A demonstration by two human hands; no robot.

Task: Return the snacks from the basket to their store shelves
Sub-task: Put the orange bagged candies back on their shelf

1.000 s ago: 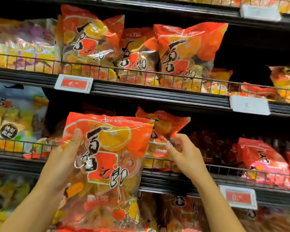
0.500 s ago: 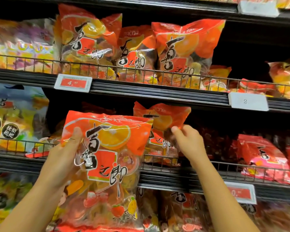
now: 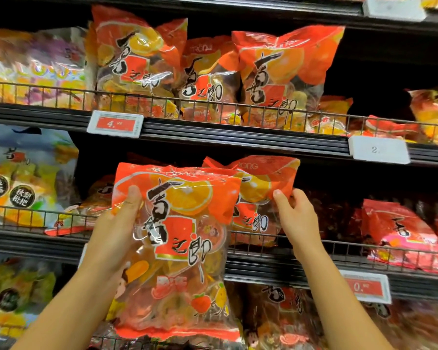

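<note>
The middle shelf (image 3: pixel 263 263), fronted by a wire rail (image 3: pixel 364 251), carries a standing orange bag (image 3: pixel 261 188) of the same snack as the one in hand. In front of it, clear of the rail, hangs the held bag (image 3: pixel 177 248): a large, clear-windowed pouch of loose wrapped pieces. It looks soft and floppy, moderately heavy, with slick film that would slide under a light pinch and contents that shift. The left hand (image 3: pixel 116 238) grips its left edge, thumb on the front. That is a fair hold, though a second hand beneath would probably steady it. The right hand (image 3: pixel 297 218) curls round the shelf bag's right edge, seemingly tipping it back to make room.
</note>
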